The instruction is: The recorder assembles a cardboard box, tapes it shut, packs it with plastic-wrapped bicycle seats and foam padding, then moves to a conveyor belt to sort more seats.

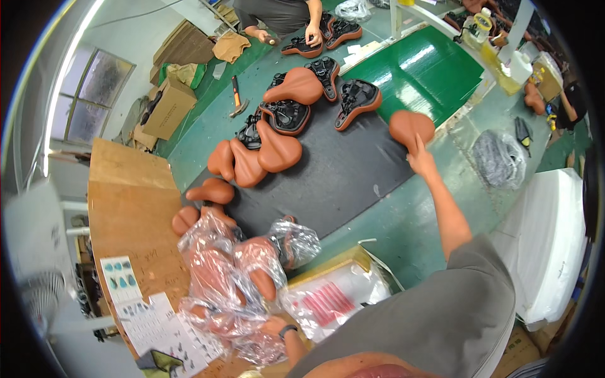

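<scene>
R hand [421, 159] is stretched far out over the floor, arm nearly straight, fingers closed on the near edge of a brown bike saddle [411, 126] that lies at the corner of the black mat [340, 183], next to the green sheet [428, 72]. L hand [275, 326] sits low and close to the body, wrist w/ a dark band, resting on a heap of saddles in clear plastic bags [233, 283]; whether its fingers pinch the plastic can't tell. Just right of the heap lies a white plastic package w/ a red striped print [334, 299] in a yellow-edged carton. Left of it, on the plywood bench [129, 208], lie white printed sheets [148, 321] w/ small pics. More bare saddles [265, 151] crowd the mat's far half, some upside down, black undersides up. A cardboard box [167, 107] stands far left; another person's hand [313, 34] rests on a saddle at top.
</scene>
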Motion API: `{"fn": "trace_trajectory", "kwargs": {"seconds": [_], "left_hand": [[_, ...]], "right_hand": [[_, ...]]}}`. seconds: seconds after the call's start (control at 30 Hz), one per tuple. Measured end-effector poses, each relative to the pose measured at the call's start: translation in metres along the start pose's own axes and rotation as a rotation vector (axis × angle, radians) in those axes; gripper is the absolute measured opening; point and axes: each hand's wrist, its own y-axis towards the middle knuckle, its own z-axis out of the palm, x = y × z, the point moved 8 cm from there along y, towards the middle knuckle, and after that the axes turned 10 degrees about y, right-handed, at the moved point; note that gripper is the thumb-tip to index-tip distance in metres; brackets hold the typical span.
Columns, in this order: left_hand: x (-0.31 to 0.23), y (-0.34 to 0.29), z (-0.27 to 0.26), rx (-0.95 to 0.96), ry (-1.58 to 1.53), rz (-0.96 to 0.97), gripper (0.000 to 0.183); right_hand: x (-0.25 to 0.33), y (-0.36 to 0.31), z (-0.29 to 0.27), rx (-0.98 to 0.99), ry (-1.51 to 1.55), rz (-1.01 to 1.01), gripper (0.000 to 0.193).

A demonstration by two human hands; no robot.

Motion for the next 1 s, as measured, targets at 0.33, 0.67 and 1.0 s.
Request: {"fn": "trace_trajectory", "kwargs": {"seconds": [0.33,0.67,1.0], "left_hand": [[-0.062,-0.175,-0.09,-0.509,-0.634,0.545,0.081],[-0.17,-0.363,0.027,0.444,-0.407,1.171,0.039],[-0.13,-0.332,0.083,0.795,-0.946,0.682,0.024]], "right_hand": [[-0.134,-0.449,-0.11,0.06,-0.157,0.052,0.115],[-0.119,-0.58,-0.104,0.536,1.786,0.938,0.067],[-0.139,-0.601,-0.05,0.7,1.376,1.104,0.042]]}}
